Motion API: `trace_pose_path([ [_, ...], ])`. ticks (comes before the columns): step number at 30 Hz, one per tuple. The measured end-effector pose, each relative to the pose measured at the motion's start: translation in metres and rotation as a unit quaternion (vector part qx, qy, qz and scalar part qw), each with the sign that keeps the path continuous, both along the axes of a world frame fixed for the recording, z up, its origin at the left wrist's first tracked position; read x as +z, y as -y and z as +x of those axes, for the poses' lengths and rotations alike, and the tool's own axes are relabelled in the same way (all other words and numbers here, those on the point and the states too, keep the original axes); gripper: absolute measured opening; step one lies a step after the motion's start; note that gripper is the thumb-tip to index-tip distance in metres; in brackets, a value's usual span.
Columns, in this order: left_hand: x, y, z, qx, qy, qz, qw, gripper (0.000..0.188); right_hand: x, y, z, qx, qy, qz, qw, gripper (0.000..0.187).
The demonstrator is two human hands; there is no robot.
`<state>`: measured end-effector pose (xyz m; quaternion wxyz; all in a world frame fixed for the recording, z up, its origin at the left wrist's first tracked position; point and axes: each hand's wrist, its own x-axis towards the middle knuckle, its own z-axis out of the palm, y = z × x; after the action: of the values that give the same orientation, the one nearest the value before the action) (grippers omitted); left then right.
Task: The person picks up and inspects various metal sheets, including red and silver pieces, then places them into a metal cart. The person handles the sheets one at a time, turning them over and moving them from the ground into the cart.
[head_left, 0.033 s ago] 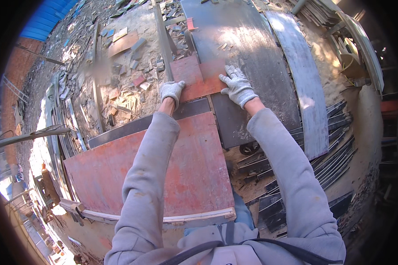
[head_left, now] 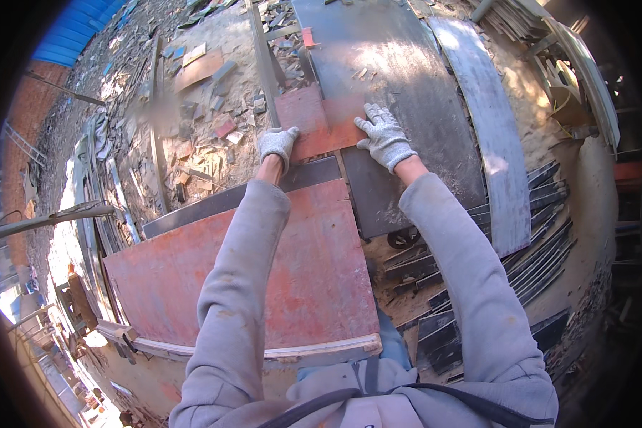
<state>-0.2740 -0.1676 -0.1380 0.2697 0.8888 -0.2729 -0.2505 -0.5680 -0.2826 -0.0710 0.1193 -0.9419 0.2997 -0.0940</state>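
A small red board (head_left: 314, 140) lies across the gap between a dark strip and a large dark sheet (head_left: 421, 135). My left hand (head_left: 277, 145), in a grey knit glove, is closed on its left edge, the thumb on top and the other fingers partly hidden. At the board's right end my right hand (head_left: 385, 138), gloved alike, lies flat with fingers spread, the thumb and fingertips by the board's edge. Nearer to me is a large faded red panel (head_left: 314, 264), with a dark strip (head_left: 242, 198) along its far side.
A pale grey plank (head_left: 481, 135) lies right of the dark sheet. Stacked dark strips (head_left: 542, 221) lie below it on the right. Wood offcuts (head_left: 225, 128) litter the ground at the left. A metal pole (head_left: 57, 218) juts in from the left.
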Motion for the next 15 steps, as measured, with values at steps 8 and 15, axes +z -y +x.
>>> trace_pose_path([
  [8, 0.014, 0.025, 0.000, 0.010, -0.051, -0.038, 0.998, 0.035, 0.009, 0.022, 0.013, -0.013, -0.042, 0.003, 0.999, 0.063],
  [15, 0.042, 0.049, 0.033, 0.059, -0.037, -0.039, 0.997, 0.049, 0.037, 0.063, 0.056, -0.044, -0.121, 0.003, 0.992, 0.070],
])
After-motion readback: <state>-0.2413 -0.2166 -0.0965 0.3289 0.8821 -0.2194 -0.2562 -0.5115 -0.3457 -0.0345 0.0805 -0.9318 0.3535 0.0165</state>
